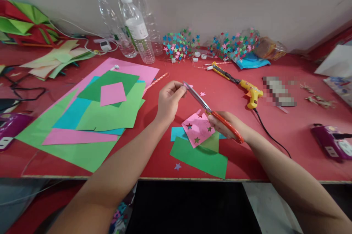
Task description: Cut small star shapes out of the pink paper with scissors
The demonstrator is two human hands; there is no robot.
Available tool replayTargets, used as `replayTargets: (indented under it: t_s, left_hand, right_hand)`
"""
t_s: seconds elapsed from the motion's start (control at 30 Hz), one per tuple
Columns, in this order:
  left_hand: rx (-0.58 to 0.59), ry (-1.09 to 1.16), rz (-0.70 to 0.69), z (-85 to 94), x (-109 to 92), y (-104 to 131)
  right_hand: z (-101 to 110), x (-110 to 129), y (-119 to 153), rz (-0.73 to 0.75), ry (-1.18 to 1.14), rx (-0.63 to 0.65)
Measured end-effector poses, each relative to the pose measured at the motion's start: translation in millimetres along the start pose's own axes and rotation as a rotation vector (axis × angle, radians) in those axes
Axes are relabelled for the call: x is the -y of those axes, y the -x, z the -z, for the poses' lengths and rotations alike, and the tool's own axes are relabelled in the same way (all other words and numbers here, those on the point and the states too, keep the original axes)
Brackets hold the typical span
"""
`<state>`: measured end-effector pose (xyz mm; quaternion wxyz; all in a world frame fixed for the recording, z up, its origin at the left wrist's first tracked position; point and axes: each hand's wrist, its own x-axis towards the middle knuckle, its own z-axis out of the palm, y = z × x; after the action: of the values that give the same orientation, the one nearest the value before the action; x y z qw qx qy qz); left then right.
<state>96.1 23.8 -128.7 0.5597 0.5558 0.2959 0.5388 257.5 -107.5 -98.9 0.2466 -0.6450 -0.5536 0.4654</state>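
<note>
My left hand (171, 99) pinches a small pink paper piece (188, 85), mostly hidden by the fingers and the blade. In my right hand (228, 124) is a pair of orange-handled scissors (224, 123), its blades reaching left to that paper. Below the scissors lies a pink paper with star-shaped holes (202, 128), on top of green paper (202, 157) and blue paper (177, 133). A loose pink star (202, 94) rests just right of the blades. Near the table's front edge is a pale purple star (177, 166).
Sheets of coloured paper (115, 117) overlap on the left. Clear plastic bottles (137, 29) stand by the wall, beside star-covered clear shapes (180, 45). A yellow glue gun (250, 93) with a black cord and a yellow cutter (220, 71) lie right of centre. Purple power sockets (331, 142) sit far right.
</note>
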Motion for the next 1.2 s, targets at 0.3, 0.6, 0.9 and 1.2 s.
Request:
replayTargets:
  t_s: [0.3, 0.6, 0.9, 1.2]
  left_hand:
    - [-0.003, 0.055, 0.023, 0.1, 1.4, -0.8]
    - [-0.015, 0.034, 0.049, -0.9, 1.2, -0.6]
    - [0.008, 0.038, 0.059, 1.7, -0.3, -2.2]
    - [0.012, 0.079, 0.046, 0.6, -1.6, 0.6]
  right_hand:
    - [-1.4, -4.3, -2.9, -0.027, 0.009, -0.013]
    - [-1.4, -7.2, -4.0, -0.021, 0.008, -0.014]
    - [2.5, -13.6, -7.3, 0.035, 0.051, -0.029]
    - [-1.9, -1.6, -3.6, 0.023, -0.121, 0.022]
